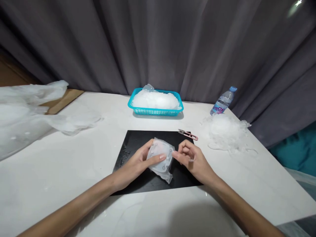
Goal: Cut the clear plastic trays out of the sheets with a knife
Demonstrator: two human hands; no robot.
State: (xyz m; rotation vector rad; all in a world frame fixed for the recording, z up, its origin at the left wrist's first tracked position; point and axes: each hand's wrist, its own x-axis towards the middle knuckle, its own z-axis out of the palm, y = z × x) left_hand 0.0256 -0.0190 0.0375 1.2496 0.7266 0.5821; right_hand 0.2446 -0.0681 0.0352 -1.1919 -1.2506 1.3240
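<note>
My left hand (145,158) grips a translucent white, flexible-looking moulded piece (160,164), thumb across its face and fingers behind. Small holes and raised round marks show on the piece, and a thin ragged film trails from its lower edge. At the right edge of it, my right hand (191,158) is closed in a pinch with the thumb tip touching the rim. A small pale sliver shows below the right hand's curled fingers; what it is I cannot make out. Both hands are above a black mat (138,181). Thread snips (188,134) with pink handles lie across the mat's far right corner.
Behind the mat, a turquoise basket (155,112) holds white translucent pieces. At right, a heap of thin clear scraps (224,131) lies before a water bottle (223,101). Large translucent plastic bags (22,121) and brown cardboard (65,100) cover the left. A grey curtain (158,42) hangs behind.
</note>
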